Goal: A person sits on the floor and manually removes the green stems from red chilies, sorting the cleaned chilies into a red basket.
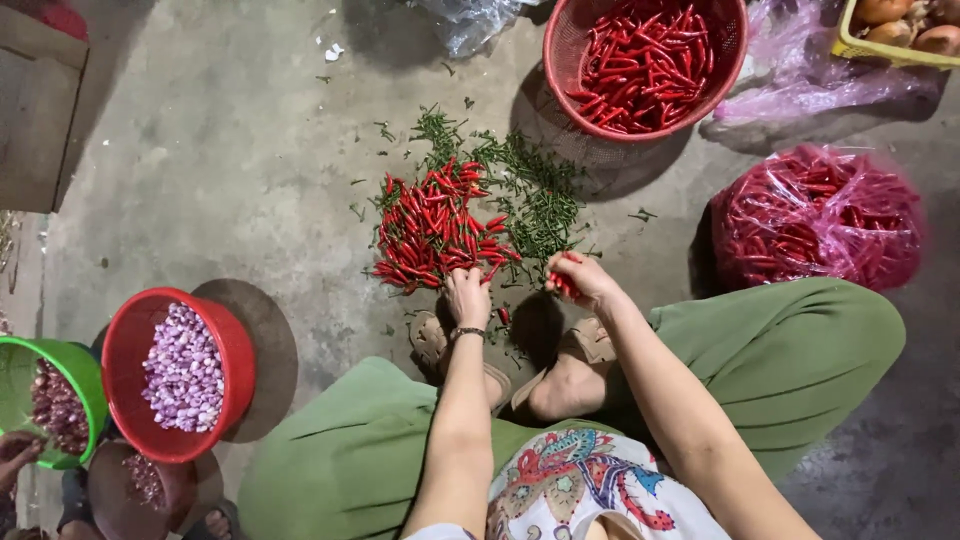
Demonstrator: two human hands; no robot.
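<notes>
My left hand (467,296) rests at the near edge of the heap of red chillies (435,228) on the concrete floor (220,160), fingers curled down onto it; whether they pinch one I cannot tell. My right hand (580,280), just right of the heap, is closed on a few chillies. Risks: these could slip into the plucked green stems (535,190) beyond, and broken pods may sting my fingers.

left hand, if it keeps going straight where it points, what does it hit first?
Most likely the pile of red chilies on the concrete floor. The left hand points up-frame, its fingertips already at the pile's near edge. Height above the floor is unclear, so contact can't be confirmed.
</notes>
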